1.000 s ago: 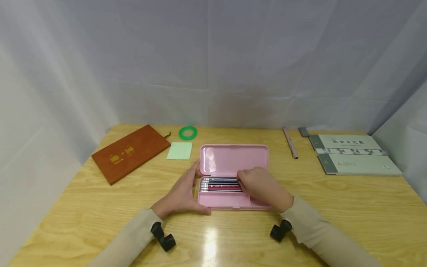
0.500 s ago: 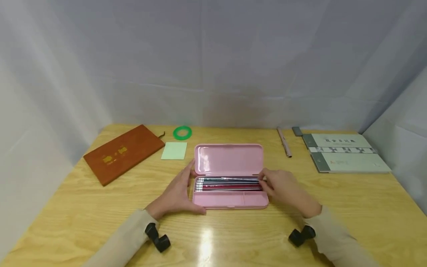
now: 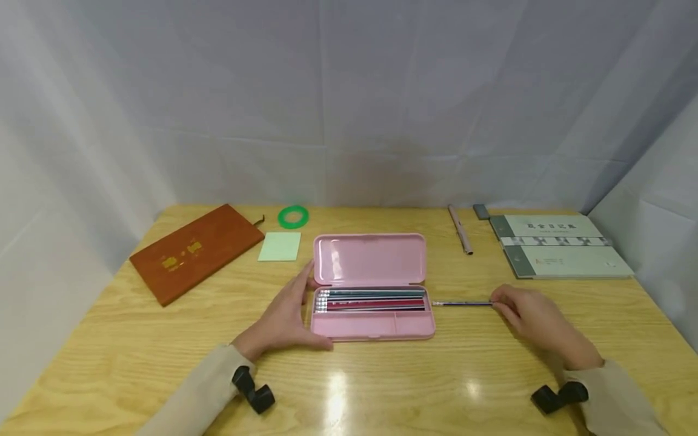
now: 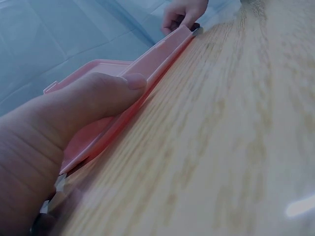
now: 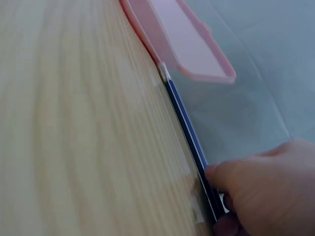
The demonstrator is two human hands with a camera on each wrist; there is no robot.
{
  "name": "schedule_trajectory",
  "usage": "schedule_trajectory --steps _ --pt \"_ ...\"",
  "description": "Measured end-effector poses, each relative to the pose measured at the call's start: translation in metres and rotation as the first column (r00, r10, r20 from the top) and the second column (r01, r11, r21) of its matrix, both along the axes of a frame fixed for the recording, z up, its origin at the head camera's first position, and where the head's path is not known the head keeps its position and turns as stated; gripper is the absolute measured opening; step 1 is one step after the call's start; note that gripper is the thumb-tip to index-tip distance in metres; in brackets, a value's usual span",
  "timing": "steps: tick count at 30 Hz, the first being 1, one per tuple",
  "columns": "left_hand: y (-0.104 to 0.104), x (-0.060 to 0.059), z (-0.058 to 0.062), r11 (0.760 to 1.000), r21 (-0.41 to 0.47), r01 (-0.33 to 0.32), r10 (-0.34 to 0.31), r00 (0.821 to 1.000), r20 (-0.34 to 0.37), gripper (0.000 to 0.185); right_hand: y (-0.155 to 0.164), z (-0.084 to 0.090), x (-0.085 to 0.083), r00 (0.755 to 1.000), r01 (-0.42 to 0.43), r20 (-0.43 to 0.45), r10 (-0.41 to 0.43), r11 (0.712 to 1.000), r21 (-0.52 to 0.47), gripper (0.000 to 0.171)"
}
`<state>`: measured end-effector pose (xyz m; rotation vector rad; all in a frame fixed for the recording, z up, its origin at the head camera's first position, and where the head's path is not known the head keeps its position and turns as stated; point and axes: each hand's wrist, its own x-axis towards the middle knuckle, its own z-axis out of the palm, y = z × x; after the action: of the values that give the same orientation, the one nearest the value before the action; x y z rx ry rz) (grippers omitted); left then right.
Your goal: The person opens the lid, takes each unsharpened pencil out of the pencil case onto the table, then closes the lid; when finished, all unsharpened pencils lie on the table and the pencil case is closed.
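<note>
An open pink pencil case (image 3: 354, 328) lies on the table with its lid tipped back. Several pencils (image 3: 376, 301) fill its long rear compartment, metal eraser ends to the left. Its left end is held by my left hand (image 3: 280, 318), thumb (image 4: 110, 91) along the front wall and fingers at the back by the hinge side, partly hidden. To the right of the case, my right hand (image 3: 537, 318) pinches a dark blue striped pencil (image 3: 463, 303) between thumb and fingertips. That pencil (image 5: 189, 130) points its eraser end back at the case, close to its right edge.
Behind on the left are a brown notebook (image 3: 196, 254), a pale green sticky-note pad (image 3: 279, 246) and a green tape roll (image 3: 293, 217). At the back right lie a pink pen (image 3: 460, 230), a grey eraser (image 3: 481, 211) and a grey-green notebook (image 3: 561, 247).
My right hand has moved right, drawing one pencil out of the case's rear compartment. My left hand keeps its hold on the case. The whole view has shifted slightly.
</note>
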<state>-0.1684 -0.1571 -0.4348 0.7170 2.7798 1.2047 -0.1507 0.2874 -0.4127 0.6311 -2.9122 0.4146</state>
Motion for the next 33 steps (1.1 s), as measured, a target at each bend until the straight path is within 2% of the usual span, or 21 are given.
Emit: schedule_trajectory --steps 4,7,12,15,22,26,30,33 --pt "0.000 0.000 0.000 1.000 -0.004 -0.003 0.003 1.000 -0.003 0.146 -0.028 -0.001 -0.010 0.999 -0.043 -0.006 0.042 0.999 -0.026 0.013" --pt "-0.002 0.001 0.000 1.000 -0.008 -0.007 0.007 1.000 -0.007 0.146 -0.058 0.002 -0.019 0.993 -0.118 -0.028 0.117 0.991 -0.059 0.016" --pt "-0.003 0.001 0.001 1.000 -0.006 -0.003 0.003 1.000 -0.027 0.146 -0.106 0.005 -0.032 0.953 -0.291 -0.113 0.281 0.954 -0.074 0.012" --pt "-0.003 0.000 0.001 1.000 -0.012 0.002 -0.002 1.000 -0.030 0.147 -0.125 0.003 -0.036 0.931 -0.343 -0.152 0.332 0.938 -0.053 0.010" --pt "0.005 -0.007 0.001 1.000 0.017 0.026 -0.026 1.000 -0.015 0.147 -0.147 0.004 -0.043 0.944 -0.310 -0.127 0.305 0.951 -0.015 0.011" --pt "0.005 -0.009 0.002 1.000 0.019 0.019 -0.019 1.000 -0.021 0.147 -0.149 0.007 -0.040 0.942 -0.307 -0.148 0.301 0.952 -0.018 0.008" --pt "0.002 -0.006 0.001 1.000 0.010 0.010 -0.010 1.000 -0.014 0.147 -0.132 0.007 -0.027 0.959 -0.245 -0.157 0.234 0.968 -0.053 0.006" --pt "0.000 -0.002 0.000 1.000 0.000 0.000 0.000 1.000 -0.005 0.147 -0.100 0.000 -0.017 0.968 -0.182 -0.196 0.159 0.978 -0.105 0.007"
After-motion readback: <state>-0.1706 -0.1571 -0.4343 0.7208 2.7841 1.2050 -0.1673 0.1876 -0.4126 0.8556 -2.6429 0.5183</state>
